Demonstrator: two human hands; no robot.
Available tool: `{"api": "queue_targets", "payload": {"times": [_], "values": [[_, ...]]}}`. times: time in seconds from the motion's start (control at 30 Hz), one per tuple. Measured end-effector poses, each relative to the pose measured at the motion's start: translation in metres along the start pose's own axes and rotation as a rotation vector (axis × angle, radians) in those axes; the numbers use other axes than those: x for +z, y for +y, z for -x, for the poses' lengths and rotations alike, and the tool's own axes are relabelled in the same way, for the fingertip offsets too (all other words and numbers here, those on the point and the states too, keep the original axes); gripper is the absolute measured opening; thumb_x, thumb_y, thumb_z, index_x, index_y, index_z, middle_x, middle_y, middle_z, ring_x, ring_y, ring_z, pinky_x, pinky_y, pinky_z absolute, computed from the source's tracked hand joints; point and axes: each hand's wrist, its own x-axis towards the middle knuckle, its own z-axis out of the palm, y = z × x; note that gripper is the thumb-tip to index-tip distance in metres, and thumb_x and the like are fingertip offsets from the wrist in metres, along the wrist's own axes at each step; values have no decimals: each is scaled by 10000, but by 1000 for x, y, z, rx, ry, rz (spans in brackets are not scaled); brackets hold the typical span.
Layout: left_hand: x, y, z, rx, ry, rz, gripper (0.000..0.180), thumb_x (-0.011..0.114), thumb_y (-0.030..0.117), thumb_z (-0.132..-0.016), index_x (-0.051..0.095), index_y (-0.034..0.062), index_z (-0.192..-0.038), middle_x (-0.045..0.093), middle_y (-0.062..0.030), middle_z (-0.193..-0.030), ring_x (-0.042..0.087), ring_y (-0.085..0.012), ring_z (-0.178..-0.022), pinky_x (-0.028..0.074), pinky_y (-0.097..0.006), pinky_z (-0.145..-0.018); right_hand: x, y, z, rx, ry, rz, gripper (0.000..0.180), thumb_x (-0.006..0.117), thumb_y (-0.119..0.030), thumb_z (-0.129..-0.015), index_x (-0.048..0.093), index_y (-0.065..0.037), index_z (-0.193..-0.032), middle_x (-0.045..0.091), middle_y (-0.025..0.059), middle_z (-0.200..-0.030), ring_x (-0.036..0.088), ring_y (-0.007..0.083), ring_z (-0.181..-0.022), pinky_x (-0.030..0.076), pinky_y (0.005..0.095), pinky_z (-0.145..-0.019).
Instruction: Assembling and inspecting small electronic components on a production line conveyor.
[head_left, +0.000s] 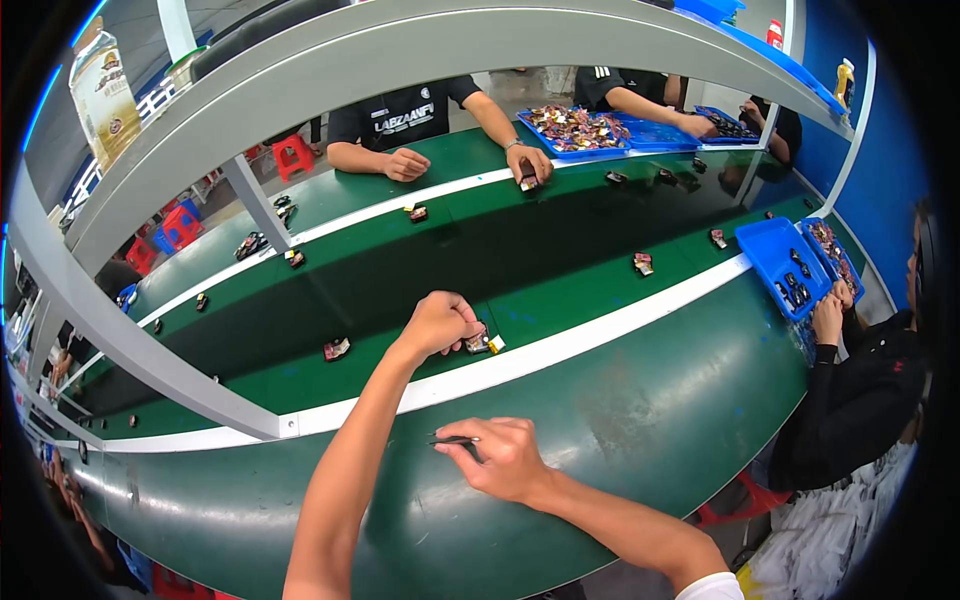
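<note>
My left hand (440, 322) reaches over the near side of the green belt, its fingers closed on a small dark part (477, 340). A yellow-and-white piece sticks out at that part's right side; the fingers hide some of the rest. Above the near green worktop, my right hand (503, 460) pinches thin dark tweezers (453, 440), whose tip points left. To the left of my left hand, a similar dark and reddish part (337, 349) lies on the belt. Another part (642, 263) lies farther right on it.
A grey shelf frame (400, 65) arches overhead, and its post (225, 385) stands at left. Across the belt, a person's hand (528, 160) touches a part. Blue trays (765, 250) stand at right beside a co-worker. A tray of small colourful pieces (577, 130) stands at the back.
</note>
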Motion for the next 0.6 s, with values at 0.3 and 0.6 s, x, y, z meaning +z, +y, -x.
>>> {"api": "queue_targets", "payload": {"times": [0.3,0.6], "values": [[-3,-40,121,-7,208,696,197,620,62,-976,656,-55,-1131,675,-83,-859,621,-115,-603,460,-231,-460,-3,-6,1,263,-69,-88,163,822,-6,-779,726,-18,-909,716,23,-727,399,8,-438,317,209,-433],[38,-66,173,31,487,753,167,660,95,-973,679,-61,-1031,700,-99,-813,651,-142,-556,458,-232,-444,-8,-3,-4,721,24,-578,163,774,52,-838,675,33,-966,707,31,-817,417,-32,-549,315,157,-483]]}}
